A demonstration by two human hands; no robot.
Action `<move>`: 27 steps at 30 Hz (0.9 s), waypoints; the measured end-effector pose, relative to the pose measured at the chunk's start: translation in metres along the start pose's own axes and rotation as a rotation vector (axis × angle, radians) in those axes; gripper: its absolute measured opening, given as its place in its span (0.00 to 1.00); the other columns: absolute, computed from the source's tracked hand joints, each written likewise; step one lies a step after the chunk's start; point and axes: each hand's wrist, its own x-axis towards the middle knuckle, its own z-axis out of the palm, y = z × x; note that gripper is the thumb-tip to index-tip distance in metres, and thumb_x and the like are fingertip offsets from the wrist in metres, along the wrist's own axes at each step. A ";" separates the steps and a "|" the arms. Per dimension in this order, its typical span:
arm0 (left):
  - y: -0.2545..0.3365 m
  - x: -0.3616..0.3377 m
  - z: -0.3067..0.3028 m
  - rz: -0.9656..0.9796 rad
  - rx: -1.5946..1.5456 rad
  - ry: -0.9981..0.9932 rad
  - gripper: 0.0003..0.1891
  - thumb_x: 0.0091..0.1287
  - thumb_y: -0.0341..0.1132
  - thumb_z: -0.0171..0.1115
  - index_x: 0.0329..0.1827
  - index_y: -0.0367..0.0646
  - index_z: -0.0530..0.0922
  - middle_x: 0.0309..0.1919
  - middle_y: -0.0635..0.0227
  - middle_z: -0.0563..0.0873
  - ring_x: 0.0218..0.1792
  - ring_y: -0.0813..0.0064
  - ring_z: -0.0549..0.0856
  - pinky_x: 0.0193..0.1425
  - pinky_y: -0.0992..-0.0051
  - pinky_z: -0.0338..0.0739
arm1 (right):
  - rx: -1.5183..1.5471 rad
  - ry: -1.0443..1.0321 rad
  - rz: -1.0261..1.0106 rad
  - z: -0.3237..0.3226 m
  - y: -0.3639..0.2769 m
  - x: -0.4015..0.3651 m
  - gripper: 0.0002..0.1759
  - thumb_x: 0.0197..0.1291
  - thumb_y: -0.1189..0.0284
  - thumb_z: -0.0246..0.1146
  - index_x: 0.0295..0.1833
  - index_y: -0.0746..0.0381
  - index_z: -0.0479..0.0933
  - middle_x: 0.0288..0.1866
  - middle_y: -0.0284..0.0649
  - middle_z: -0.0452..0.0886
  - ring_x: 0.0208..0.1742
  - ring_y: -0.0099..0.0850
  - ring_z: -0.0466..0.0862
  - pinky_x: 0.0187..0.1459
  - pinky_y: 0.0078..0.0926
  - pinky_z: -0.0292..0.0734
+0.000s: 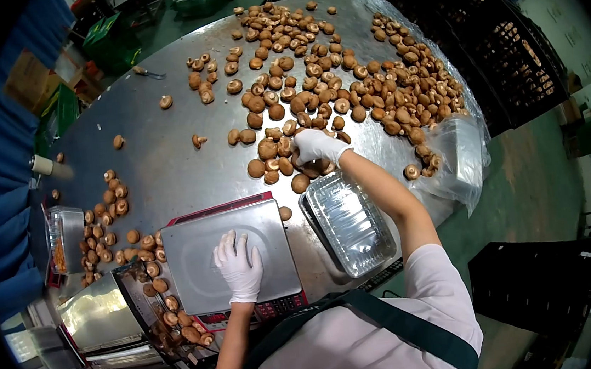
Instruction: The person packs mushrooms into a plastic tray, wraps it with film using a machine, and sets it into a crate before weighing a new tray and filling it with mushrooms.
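Observation:
My left hand [239,267], in a white glove, lies over the metal platform [192,255] of a red-edged digital scale, its fingers stretched out and slightly apart. Nothing shows in it. My right hand [317,147], also gloved in white, reaches into the brown mushrooms [267,148] on the metal table. Its fingers curl down around a mushroom, which is mostly hidden beneath the glove. Just below that hand, right of the scale, clear plastic trays [350,222] sit in a stack.
Many mushrooms [407,88] spread toward the far right edge, beside clear plastic bags [453,158]. More mushrooms [115,195] lie at left near a wrapping machine [101,313]. A knife [149,73] rests on the table [141,135]. Black crates [503,50] stand at right.

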 end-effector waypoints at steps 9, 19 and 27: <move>0.001 0.002 0.000 0.009 -0.014 0.053 0.16 0.54 0.34 0.62 0.47 0.44 0.77 0.52 0.59 0.76 0.57 0.57 0.72 0.63 0.55 0.58 | 0.380 0.435 0.010 -0.062 -0.017 -0.052 0.20 0.58 0.63 0.61 0.52 0.64 0.78 0.45 0.45 0.84 0.45 0.36 0.84 0.49 0.28 0.77; 0.096 0.097 -0.189 0.322 -1.930 -0.314 0.18 0.65 0.39 0.50 0.36 0.31 0.82 0.28 0.61 0.80 0.27 0.78 0.74 0.33 0.77 0.67 | 0.428 0.330 0.055 -0.049 0.012 -0.074 0.19 0.59 0.65 0.62 0.53 0.63 0.78 0.46 0.45 0.83 0.47 0.33 0.83 0.50 0.26 0.77; 0.140 0.145 -0.241 0.633 -2.107 -1.156 0.23 0.72 0.42 0.47 0.23 0.35 0.76 0.20 0.59 0.76 0.18 0.73 0.74 0.23 0.75 0.70 | 0.443 0.241 0.158 -0.024 0.031 -0.071 0.18 0.56 0.67 0.64 0.49 0.65 0.80 0.39 0.45 0.85 0.36 0.30 0.84 0.39 0.26 0.78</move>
